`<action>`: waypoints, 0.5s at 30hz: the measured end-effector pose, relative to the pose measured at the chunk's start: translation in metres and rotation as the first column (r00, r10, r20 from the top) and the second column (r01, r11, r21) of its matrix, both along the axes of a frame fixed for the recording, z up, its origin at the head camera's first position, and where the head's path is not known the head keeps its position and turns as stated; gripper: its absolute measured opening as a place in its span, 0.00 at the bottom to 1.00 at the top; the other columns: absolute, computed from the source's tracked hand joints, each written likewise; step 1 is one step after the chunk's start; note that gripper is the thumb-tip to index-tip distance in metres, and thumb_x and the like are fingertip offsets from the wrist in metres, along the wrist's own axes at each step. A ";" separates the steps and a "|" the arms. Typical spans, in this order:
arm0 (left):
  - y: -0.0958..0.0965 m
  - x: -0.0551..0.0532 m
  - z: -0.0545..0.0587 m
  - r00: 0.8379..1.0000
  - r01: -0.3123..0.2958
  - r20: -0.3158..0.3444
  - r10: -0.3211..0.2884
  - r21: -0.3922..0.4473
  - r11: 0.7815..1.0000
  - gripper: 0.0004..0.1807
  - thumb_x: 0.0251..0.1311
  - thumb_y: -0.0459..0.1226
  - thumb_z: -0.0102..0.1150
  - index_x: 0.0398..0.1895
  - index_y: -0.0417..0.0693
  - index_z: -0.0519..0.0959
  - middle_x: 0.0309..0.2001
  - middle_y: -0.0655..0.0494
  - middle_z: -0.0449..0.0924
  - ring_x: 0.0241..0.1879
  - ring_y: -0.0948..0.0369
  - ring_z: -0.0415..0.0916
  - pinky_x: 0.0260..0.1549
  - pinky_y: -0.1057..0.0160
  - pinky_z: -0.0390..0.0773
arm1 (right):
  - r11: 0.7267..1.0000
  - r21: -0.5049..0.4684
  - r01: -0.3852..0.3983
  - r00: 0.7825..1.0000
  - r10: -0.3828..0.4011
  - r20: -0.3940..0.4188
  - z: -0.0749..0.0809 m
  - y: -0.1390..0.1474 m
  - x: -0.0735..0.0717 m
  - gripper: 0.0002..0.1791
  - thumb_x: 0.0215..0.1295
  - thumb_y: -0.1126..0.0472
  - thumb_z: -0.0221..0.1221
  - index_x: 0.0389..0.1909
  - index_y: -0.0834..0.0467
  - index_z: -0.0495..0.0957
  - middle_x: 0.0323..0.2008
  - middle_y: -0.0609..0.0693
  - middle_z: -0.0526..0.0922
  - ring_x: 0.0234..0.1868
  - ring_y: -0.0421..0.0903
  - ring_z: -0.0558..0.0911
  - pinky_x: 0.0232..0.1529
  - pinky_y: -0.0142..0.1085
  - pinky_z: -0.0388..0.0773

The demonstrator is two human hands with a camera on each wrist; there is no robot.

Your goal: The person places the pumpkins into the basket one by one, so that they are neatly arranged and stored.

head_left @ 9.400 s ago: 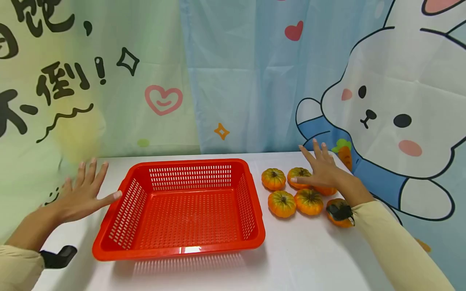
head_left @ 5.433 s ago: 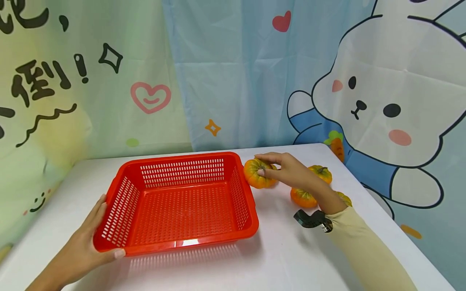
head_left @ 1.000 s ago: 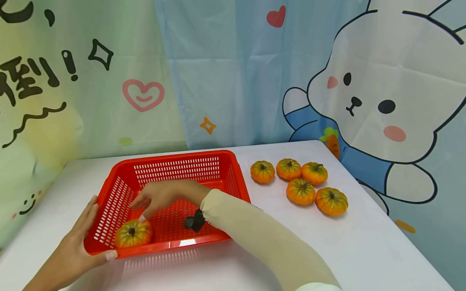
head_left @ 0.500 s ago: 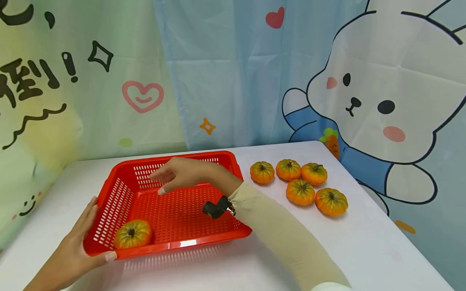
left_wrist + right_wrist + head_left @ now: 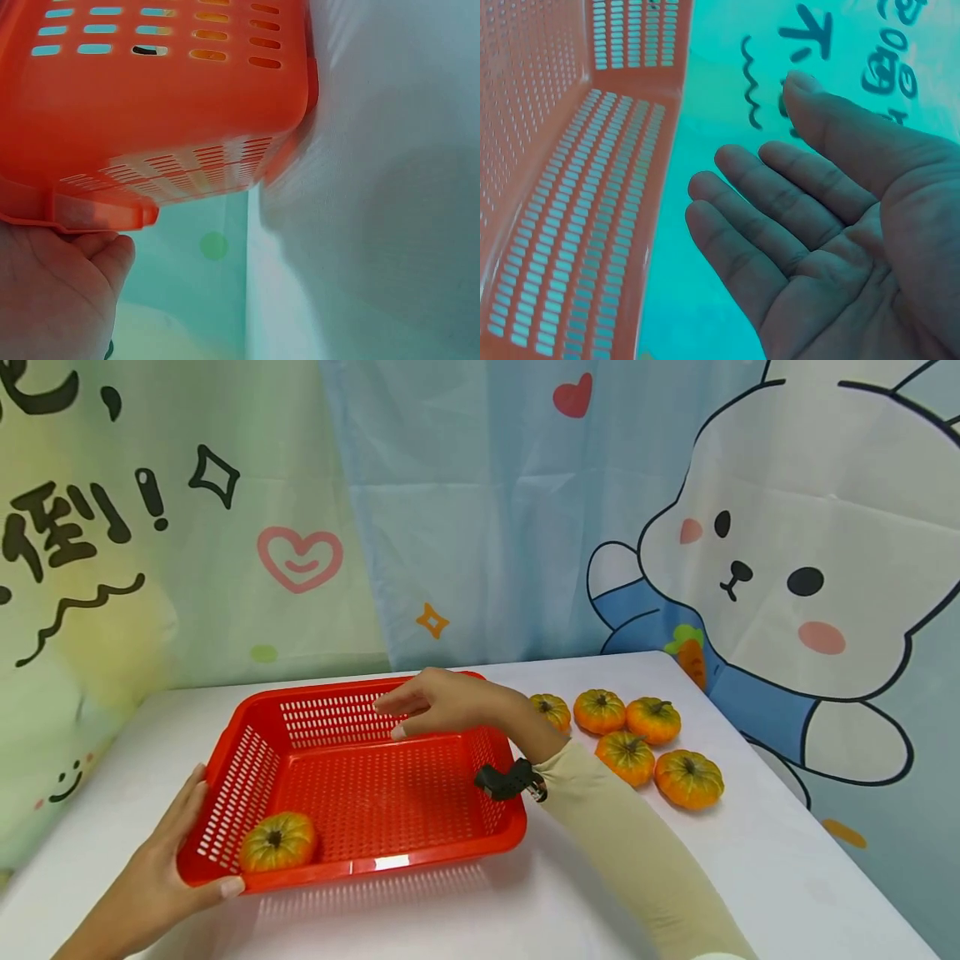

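My left hand (image 5: 161, 860) holds the front left corner of a red plastic basket (image 5: 450, 852), thumb on the front rim and fingers along the left side. In the left wrist view that hand (image 5: 60, 292) grips the rim from outside the basket wall (image 5: 187, 90). One small orange and green pumpkin (image 5: 278, 842) sits inside, in the front left corner. Above the basket's back right part hovers my right hand (image 5: 442, 702), fingers loosely bent. The right wrist view shows its palm (image 5: 832, 262) bare, with nothing held.
Several more small pumpkins (image 5: 688, 779) stand grouped on the white table (image 5: 750, 868) right of the basket; the right wrist and sleeve (image 5: 637, 852) partly cover some. A printed curtain (image 5: 465, 527) hangs behind the table.
Earlier, my right hand brought a pumpkin from the group into the basket's front left corner. It has since let go, risen and moved right. My left hand keeps its hold on the basket.
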State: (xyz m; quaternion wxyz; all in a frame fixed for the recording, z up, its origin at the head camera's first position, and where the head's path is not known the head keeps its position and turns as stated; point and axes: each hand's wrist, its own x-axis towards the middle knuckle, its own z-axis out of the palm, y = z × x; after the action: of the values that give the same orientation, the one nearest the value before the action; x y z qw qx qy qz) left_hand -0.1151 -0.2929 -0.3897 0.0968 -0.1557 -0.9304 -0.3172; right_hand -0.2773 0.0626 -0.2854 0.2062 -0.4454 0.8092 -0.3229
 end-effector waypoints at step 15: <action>0.001 -0.001 -0.001 0.999 -0.026 0.027 0.027 -0.032 0.999 0.64 0.45 0.42 0.75 0.78 0.46 0.39 0.78 0.62 0.31 0.67 0.82 0.32 0.48 0.84 0.47 | 0.978 -0.148 0.144 0.990 -0.142 0.022 -0.015 0.064 0.000 0.26 0.67 0.60 0.61 0.65 0.60 0.72 0.60 0.52 0.77 0.60 0.42 0.75 0.55 0.35 0.73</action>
State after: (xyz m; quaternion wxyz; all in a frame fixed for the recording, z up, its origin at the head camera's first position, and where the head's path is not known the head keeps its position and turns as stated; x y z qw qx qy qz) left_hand -0.1156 -0.2917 -0.3903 0.0860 -0.1405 -0.9385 -0.3034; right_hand -0.2770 0.1270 -0.2999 0.1531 -0.3985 0.8115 -0.3991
